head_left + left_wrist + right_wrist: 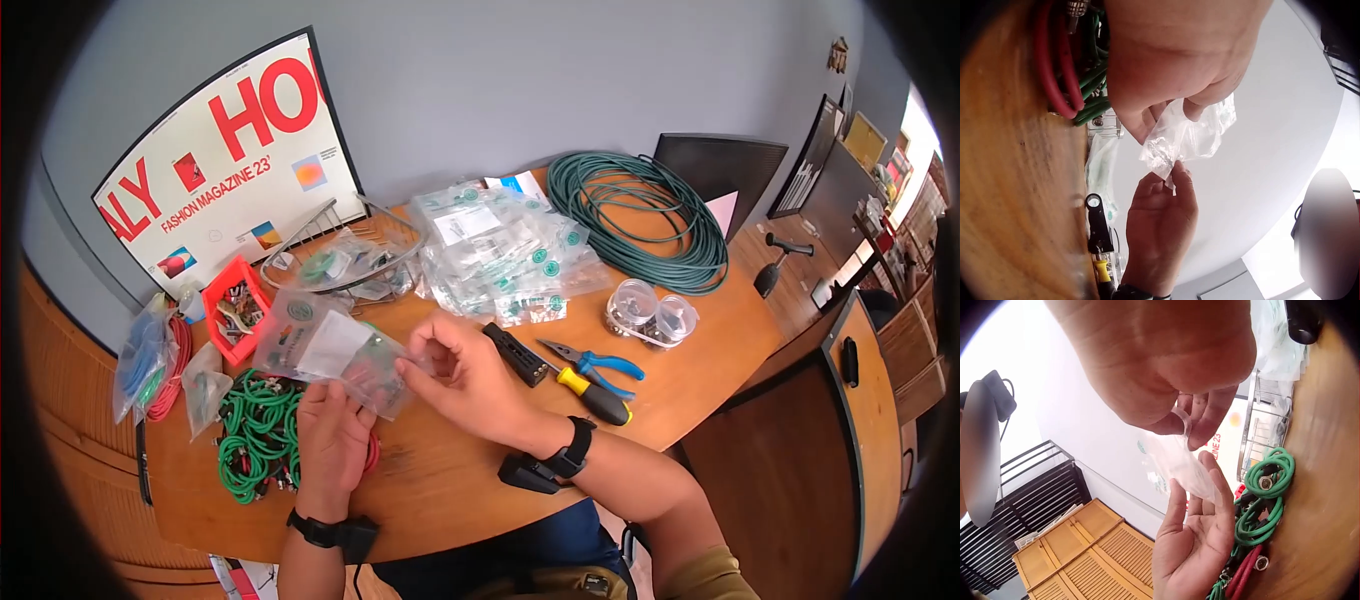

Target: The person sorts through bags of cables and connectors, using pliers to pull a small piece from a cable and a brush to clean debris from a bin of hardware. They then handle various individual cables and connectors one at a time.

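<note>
Plain grey wall (450,80) behind wood table (440,510). Wood floor (815,262) visible past table's right side, plus black-edged desk (875,440). Far right: bright opening (915,130), glare washing out detail. Right wrist view: louvred wood doors (1116,562) low down, black slatted railing (1041,506) just beside.

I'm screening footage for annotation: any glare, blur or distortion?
Head: fisheye curvature, dark corners, but the red-lettered white panel is legible; left wrist: glare whitens the clear plastic bag, brown wooden tabletop looks soft; right wrist: upper left washed out.
</note>
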{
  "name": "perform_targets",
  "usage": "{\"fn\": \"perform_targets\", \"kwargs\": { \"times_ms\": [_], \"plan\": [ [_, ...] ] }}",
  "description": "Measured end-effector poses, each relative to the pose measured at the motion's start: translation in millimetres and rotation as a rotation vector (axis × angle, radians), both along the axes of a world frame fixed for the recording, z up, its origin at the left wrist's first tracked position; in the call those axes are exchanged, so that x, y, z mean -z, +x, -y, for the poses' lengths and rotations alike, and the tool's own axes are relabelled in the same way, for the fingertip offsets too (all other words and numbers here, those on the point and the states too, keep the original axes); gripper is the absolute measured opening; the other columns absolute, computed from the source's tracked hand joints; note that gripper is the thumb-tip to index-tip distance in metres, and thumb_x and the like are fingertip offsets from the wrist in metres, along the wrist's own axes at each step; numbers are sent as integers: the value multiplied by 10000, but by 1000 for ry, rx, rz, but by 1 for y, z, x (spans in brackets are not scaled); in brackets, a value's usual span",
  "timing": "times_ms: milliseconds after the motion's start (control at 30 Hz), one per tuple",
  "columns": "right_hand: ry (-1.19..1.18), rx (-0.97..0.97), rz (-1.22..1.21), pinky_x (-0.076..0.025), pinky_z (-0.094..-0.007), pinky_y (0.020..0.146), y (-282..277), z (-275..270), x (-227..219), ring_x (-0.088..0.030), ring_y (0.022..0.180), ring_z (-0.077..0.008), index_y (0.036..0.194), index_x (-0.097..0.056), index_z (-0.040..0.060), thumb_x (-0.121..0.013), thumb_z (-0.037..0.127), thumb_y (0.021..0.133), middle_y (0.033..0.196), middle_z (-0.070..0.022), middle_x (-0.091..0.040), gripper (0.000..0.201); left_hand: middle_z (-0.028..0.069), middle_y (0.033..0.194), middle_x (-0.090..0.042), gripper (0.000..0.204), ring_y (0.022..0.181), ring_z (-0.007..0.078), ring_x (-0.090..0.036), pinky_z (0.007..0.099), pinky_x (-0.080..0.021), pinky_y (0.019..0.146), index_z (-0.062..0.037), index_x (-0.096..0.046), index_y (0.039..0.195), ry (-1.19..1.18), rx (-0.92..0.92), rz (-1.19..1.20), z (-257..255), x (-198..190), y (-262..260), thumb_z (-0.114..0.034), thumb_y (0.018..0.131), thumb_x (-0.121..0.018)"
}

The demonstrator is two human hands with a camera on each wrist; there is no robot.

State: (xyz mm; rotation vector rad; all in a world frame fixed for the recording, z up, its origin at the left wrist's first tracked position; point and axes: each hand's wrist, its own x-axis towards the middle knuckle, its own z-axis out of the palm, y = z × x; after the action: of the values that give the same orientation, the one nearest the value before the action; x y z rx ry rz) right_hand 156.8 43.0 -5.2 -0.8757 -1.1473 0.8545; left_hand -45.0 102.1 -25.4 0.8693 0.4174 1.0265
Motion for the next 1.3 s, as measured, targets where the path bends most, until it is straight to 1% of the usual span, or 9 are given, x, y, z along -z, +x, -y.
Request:
{"fn": "perform_targets", "kwargs": {
  "times_ms": [167, 300, 467, 567, 733, 900, 1100, 1200, 1300],
  "plan": [
    [46, 77, 306, -440, -223, 675, 2, 2, -2, -524, 808, -59, 874, -535, 51, -770, -37, 920, 921, -13, -557, 255, 129, 1369, -674, 377, 1234, 256, -682, 418, -580, 1037, -19, -545, 1415, -82, -56, -35, 4, -1, 3, -163, 1078, -639],
    [98, 7, 303, -428, -241, 650, -3, 0, 3, -528, 800, -77, 842, -536, 49, -792, -28, 897, 933, -33, -570, 273, 92, 1327, -692, 380, 1186, 210, -688, 377, -572, 1016, -45, -577, 1393, -23, -71, -46, 9, -7, 5, -202, 1061, -675],
    [96, 71, 140, -532, -298, 824, -10, 5, -4, -670, 937, -187, 1170, -660, 18, -773, -14, 920, 1037, -102, -663, 276, 71, 1351, -676, 340, 1224, 206, -662, 410, -550, 1049, -72, -574, 1414, -125, -2, -34, 7, -4, 2, -190, 1098, -611],
    [152, 124, 317, -538, -315, 902, -7, 5, -9, -688, 1027, -220, 1246, -670, 4, -744, -33, 941, 1113, -126, -697, 316, 93, 1371, -644, 274, 1274, 200, -621, 434, -522, 1095, -8, -596, 1340, -106, 38, 0, 7, -12, 4, -172, 1126, -549],
    [181, 190, 427, -560, -337, 838, -10, 6, -13, -707, 955, -280, 1146, -698, -15, -735, -68, 923, 1056, -153, -719, 233, 112, 1404, -637, 334, 1312, 260, -619, 479, -509, 1122, -40, -543, 1431, -130, 23, 51, -1, 3, 1, -200, 1140, -510],
    [207, 174, 567, -562, -310, 748, -5, 7, -10, -701, 846, -217, 1039, -694, -23, -793, -54, 891, 955, -106, -713, 180, 159, 1438, -616, 360, 1352, 321, -600, 524, -484, 1156, -25, -497, 1453, -143, 51, 58, 0, -4, -2, -197, 1137, -497],
    [44, 213, 280, -529, -225, 661, -11, 8, 5, -626, 769, -59, 1031, -689, 13, -860, -12, 861, 876, -15, -674, 242, 163, 1491, -542, 432, 1394, 365, -548, 564, -479, 1144, -135, -410, 1441, 6, -57, 1, 4, 2, 4, -163, 1060, -611],
    [-37, 215, 202, -525, -215, 662, -11, 6, 5, -612, 772, -30, 1039, -671, 27, -863, -4, 867, 859, 4, -669, 260, 133, 1607, -306, 617, 1494, 317, -355, 464, -475, 1132, -193, -328, 1241, 228, -132, -4, 1, 3, 2, -4, 895, -802],
    [-103, 165, 132, -521, -211, 657, -14, 9, 5, -605, 778, -21, 1053, -655, 27, -862, 2, 873, 850, 15, -663, 275, 122, 1580, -370, 694, 1428, 277, -442, 445, -478, 1127, -168, -361, 1332, 502, -165, -134, 5, 5, 4, 2, 857, -838]
  ]
}}
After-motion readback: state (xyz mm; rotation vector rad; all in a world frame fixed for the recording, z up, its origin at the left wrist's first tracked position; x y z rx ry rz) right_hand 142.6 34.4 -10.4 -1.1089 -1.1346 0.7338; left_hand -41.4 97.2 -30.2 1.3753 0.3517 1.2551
